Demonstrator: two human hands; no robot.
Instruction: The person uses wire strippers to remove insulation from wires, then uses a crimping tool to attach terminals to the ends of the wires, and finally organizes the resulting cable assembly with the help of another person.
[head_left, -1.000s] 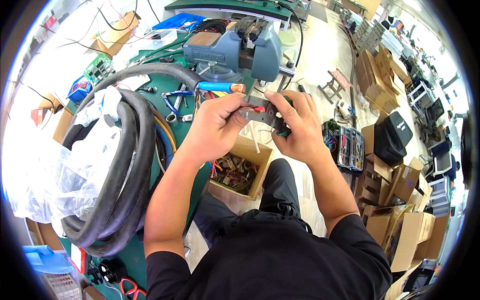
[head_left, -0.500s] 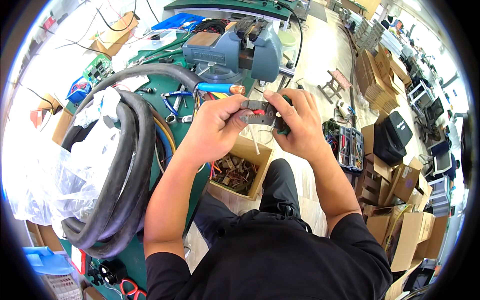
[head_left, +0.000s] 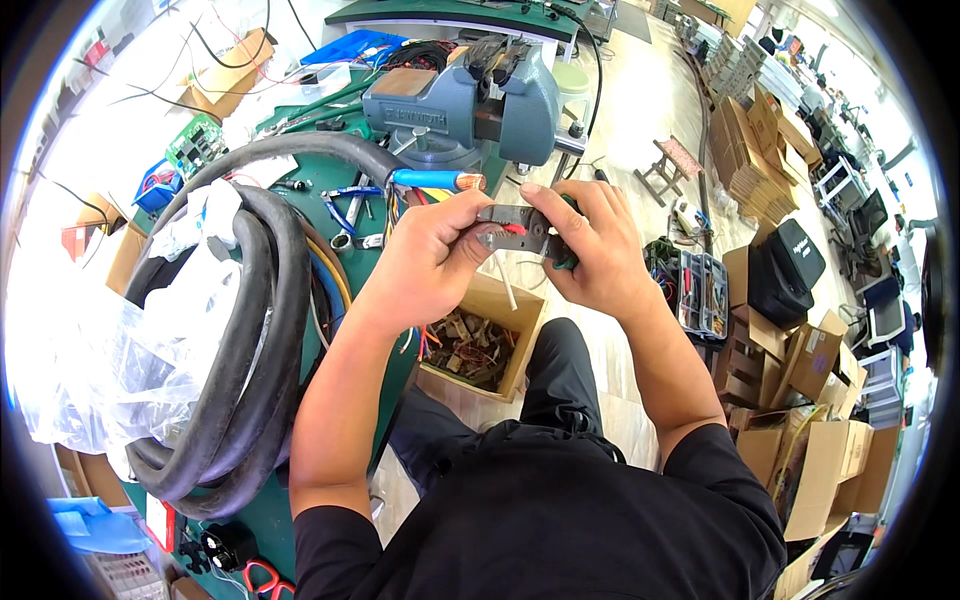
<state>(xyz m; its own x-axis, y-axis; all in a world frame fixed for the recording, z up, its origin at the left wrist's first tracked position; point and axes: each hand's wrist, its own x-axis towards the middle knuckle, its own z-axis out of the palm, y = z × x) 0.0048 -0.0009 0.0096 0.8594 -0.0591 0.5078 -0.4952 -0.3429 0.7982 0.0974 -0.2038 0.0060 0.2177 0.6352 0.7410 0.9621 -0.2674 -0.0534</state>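
Here's the left hand [head_left: 435, 240], thumb and fingers pinched tight on a red wire [head_left: 514, 230], and that wire sits between the jaws of the pliers [head_left: 540, 232]! The right hand [head_left: 592, 245] has its fingers wrapped round the green handles. A white wire [head_left: 506, 283] dangles just below, over the wooden box [head_left: 497, 296]. To the left, a thick black cable [head_left: 284, 300] lies coiled on the desk [head_left: 262, 528], near the vise [head_left: 425, 107].

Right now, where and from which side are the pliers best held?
Probably by the green handles, from the right, as the right hand holds them. The pliers point their jaws left, around the red wire and toward the left hand, so gripping behind the pivot should keep the right fingers clear.
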